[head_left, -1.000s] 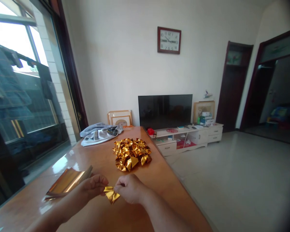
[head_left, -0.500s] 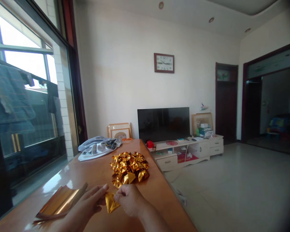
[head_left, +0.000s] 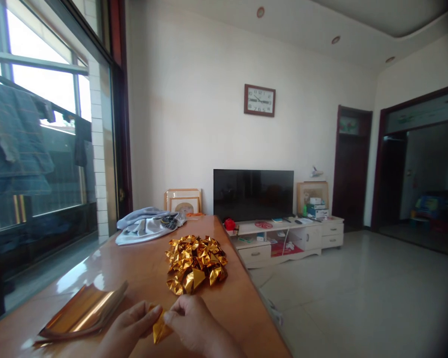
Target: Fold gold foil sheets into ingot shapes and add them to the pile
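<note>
Between my two hands is a small folded piece of gold foil paper (head_left: pixel 160 330), held above the near part of the wooden table (head_left: pixel 134 271). My left hand (head_left: pixel 135 318) pinches its left side between thumb and fingers. On the right side, the thumb and curled fingers of my right hand (head_left: pixel 188 318) grip it. Just beyond the hands lies a pile of folded gold foil pieces (head_left: pixel 196 261). To the left of my left hand rests a stack of flat gold foil sheets (head_left: pixel 84 313), curling up at its edges.
A crumpled grey cloth (head_left: pixel 145 226) lies at the table's far left. Past the far end stand a low white cabinet (head_left: pixel 256 254) and a television (head_left: pixel 253 195). A window (head_left: pixel 56 149) runs along the left, and tiled floor (head_left: pixel 339 293) lies right of the table.
My left fingers, stretched out before, have closed on the foil piece. Both hands have come closer together around it. The whole view has tilted slightly.
</note>
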Tool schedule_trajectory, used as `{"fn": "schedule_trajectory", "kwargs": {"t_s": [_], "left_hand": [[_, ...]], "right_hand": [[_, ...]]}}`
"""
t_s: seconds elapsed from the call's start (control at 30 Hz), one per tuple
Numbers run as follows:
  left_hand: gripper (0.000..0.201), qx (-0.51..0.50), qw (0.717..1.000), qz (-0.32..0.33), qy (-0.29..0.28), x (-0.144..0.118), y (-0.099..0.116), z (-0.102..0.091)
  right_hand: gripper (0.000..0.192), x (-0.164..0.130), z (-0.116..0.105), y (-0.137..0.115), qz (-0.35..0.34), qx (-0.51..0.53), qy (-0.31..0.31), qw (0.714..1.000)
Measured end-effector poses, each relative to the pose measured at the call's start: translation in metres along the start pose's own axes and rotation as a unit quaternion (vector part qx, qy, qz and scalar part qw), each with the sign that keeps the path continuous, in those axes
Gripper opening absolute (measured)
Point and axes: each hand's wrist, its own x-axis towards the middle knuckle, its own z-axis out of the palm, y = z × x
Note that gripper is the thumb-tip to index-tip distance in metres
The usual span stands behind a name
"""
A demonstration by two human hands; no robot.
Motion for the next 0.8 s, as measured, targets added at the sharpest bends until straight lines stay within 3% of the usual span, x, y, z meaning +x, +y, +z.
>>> {"fn": "schedule_trajectory", "kwargs": {"t_s": [0.13, 0.43, 0.8], "left_hand": [[0.046, -0.002, 1.000, 0.017, -0.012, 0.002, 0.001, 0.000], [0.043, -0.008, 1.000, -0.019, -0.014, -0.008, 0.027, 0.001], [0.048, -0.072, 0.997, -0.031, 0.008, -0.008, 0.030, 0.010]], "right_hand": [[0.014, 0.003, 0.008, 0.006, -0.007, 0.024, 0.011, 1.000], [0.019, -0.001, 0.008, 0.007, -0.031, 0.079, -0.026, 0.996], [0.026, 0.000, 0.013, 0.017, -0.032, 0.101, -0.041, 0.994]]}}
